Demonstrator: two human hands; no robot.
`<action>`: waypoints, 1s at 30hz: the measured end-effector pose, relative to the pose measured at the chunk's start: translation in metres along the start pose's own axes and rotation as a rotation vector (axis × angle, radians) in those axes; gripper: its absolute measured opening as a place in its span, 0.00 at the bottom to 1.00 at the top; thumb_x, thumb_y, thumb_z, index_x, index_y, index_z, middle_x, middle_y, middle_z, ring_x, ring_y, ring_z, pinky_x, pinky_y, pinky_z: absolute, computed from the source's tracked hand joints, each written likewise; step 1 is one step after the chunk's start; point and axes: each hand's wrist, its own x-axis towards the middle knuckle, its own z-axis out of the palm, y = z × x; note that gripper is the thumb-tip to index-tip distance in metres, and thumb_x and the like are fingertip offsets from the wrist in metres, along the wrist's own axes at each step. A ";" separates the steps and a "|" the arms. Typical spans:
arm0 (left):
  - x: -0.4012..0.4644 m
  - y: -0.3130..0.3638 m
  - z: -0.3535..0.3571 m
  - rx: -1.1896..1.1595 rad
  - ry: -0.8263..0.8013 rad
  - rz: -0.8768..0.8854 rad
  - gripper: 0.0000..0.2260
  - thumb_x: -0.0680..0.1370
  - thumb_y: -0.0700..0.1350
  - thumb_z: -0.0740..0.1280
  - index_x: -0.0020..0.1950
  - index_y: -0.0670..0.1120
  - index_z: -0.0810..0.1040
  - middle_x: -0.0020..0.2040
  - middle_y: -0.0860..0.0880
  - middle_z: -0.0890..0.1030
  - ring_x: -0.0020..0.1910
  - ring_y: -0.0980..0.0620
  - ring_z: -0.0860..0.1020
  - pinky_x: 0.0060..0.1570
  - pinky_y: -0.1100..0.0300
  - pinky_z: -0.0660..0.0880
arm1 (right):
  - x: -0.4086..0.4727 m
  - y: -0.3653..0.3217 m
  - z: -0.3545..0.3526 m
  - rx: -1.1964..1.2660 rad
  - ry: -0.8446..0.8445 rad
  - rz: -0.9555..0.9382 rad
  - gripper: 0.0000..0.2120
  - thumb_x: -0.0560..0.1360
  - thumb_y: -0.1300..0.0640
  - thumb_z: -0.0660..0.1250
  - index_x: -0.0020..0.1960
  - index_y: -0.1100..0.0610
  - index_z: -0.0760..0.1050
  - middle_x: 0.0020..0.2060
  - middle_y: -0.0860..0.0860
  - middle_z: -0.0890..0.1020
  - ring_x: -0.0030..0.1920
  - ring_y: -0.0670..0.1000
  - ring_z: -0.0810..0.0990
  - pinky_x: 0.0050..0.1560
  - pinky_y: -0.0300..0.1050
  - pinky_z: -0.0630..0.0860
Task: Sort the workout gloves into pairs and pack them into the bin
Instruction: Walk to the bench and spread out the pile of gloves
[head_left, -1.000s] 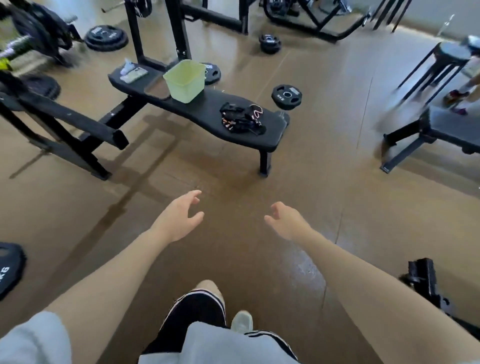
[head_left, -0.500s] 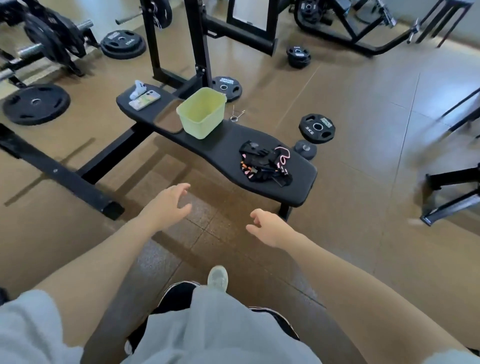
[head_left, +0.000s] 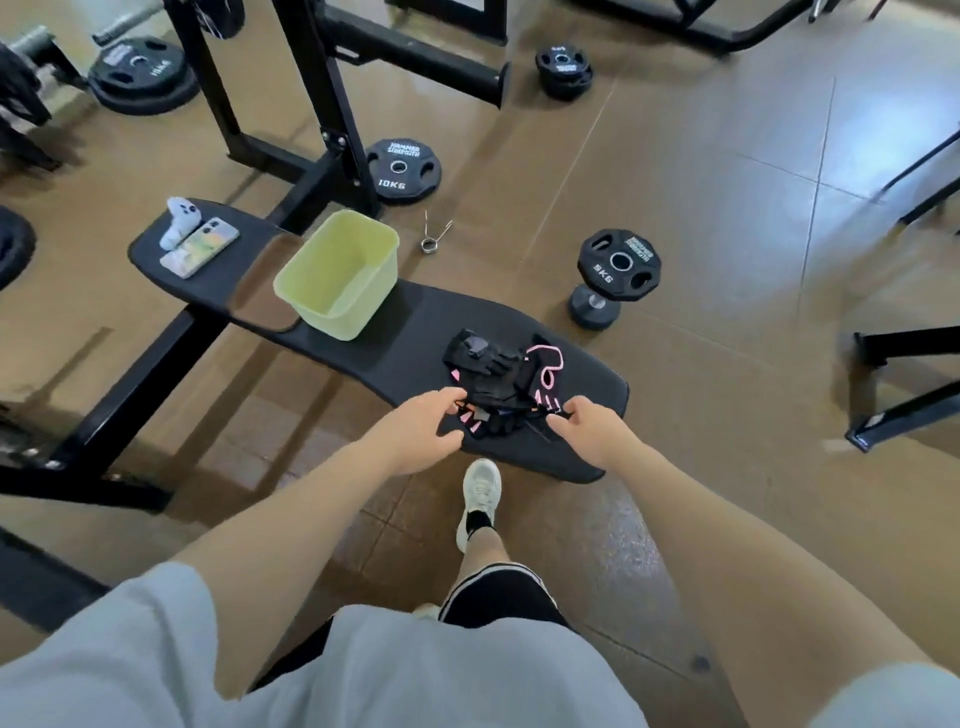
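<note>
Both hands pinched the near edge of the glove pile (head_left: 498, 384) on the counter (head_left: 395, 343): left hand (head_left: 415, 434), right hand (head_left: 589, 428). Bin (head_left: 340, 273) sat empty up-left, nearer my left.

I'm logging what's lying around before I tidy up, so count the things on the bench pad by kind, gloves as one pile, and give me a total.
Pile of workout gloves, gripped by left hand and right hand: 1
Yellow-green bin: 1
Phone: 1
Small white camera: 1
Total on the bench: 4
</note>
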 end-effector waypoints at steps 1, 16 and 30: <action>0.016 0.002 -0.004 0.001 -0.016 -0.003 0.24 0.77 0.47 0.61 0.72 0.49 0.59 0.67 0.48 0.71 0.64 0.49 0.71 0.62 0.55 0.69 | 0.016 -0.001 -0.009 -0.004 -0.014 0.004 0.24 0.79 0.47 0.56 0.69 0.61 0.62 0.65 0.58 0.73 0.62 0.59 0.73 0.60 0.49 0.70; 0.216 -0.033 -0.062 -0.209 -0.030 -0.328 0.15 0.78 0.44 0.60 0.64 0.47 0.70 0.60 0.47 0.77 0.57 0.48 0.75 0.60 0.53 0.70 | 0.193 -0.017 -0.067 0.001 -0.218 0.013 0.20 0.79 0.52 0.56 0.69 0.60 0.63 0.59 0.57 0.77 0.57 0.58 0.76 0.55 0.48 0.72; 0.368 -0.082 0.019 -0.002 -0.275 -0.205 0.19 0.77 0.42 0.59 0.69 0.45 0.65 0.64 0.44 0.73 0.59 0.45 0.73 0.58 0.54 0.69 | 0.299 0.024 -0.003 0.221 -0.121 0.143 0.19 0.78 0.48 0.58 0.65 0.56 0.71 0.63 0.54 0.73 0.58 0.55 0.75 0.58 0.48 0.71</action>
